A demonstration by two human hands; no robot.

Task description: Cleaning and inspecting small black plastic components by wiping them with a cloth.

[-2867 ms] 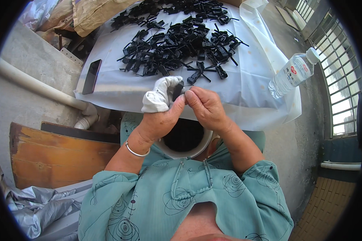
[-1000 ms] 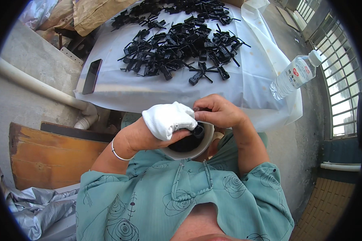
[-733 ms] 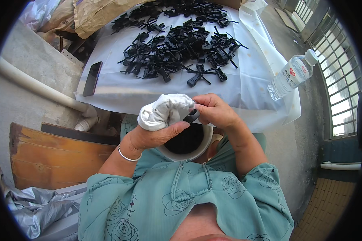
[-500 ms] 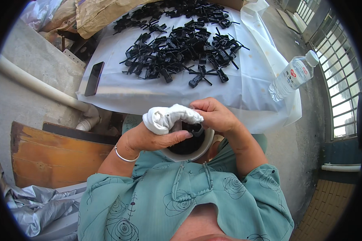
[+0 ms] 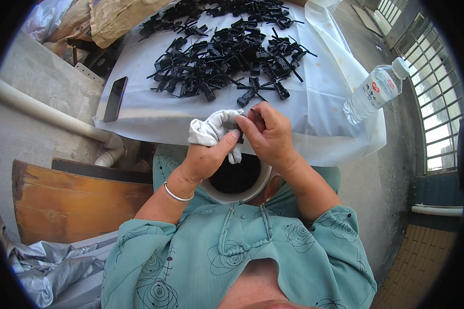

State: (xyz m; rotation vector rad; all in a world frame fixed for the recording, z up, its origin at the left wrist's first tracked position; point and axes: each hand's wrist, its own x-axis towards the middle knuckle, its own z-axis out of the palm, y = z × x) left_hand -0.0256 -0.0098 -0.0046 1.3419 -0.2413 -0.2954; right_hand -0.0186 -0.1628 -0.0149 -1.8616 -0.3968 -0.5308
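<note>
A white cloth glove [image 5: 210,130] covers the fingers of my left hand [image 5: 203,159], leaving the thumb bare. That hand is closed on a small black plastic part [image 5: 241,137], mostly hidden behind thumb and fingers. Touching the same part from the other side, my right hand [image 5: 272,138] is bare, thumb and forefinger pinched together at its upper end. Both hands are above the far rim of a pale bucket [image 5: 266,181] between my knees, close to the table edge. Dark contents [image 5: 234,177] lie inside the bucket, too dim to make out singly.
A white plastic sheet [image 5: 314,123] covers the table ahead, with a large heap of black plastic parts [image 5: 227,56] on it. A phone [image 5: 115,99] lies at the left, a clear water bottle [image 5: 374,92] at the right. Wooden boards [image 5: 72,201] and a pipe [image 5: 51,113] are left.
Both hands have moved up and away from over the bucket, toward the table. The black part, plainer before, is now mostly covered by my fingers, and more of the bucket's inside shows.
</note>
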